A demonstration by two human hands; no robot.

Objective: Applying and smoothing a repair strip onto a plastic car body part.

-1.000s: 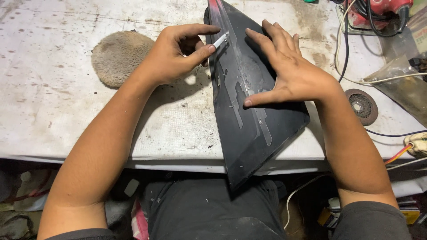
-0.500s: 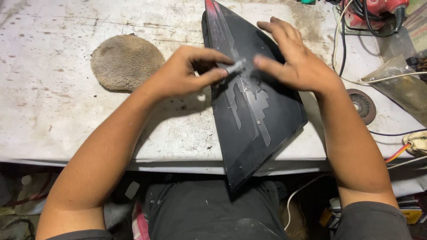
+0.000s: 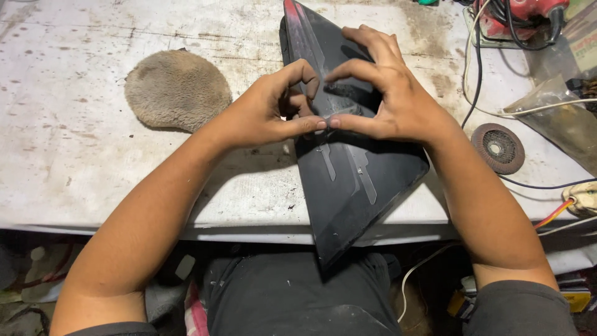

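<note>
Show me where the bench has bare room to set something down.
Widest bare stretch: the white bench left of and in front of the fuzzy pad. Crowded on the right, with grinding disc, cables and red power tool. Left hand and right hand cover the black panel.

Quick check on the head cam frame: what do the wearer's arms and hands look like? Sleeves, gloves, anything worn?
Both arms are bare from the sleeve hems down. The left hand and right hand wear no gloves, and no rings, watch or wristbands show. Short dark grey sleeves show at the frame's bottom edge, left sleeve and right sleeve. No markings visible.
</note>
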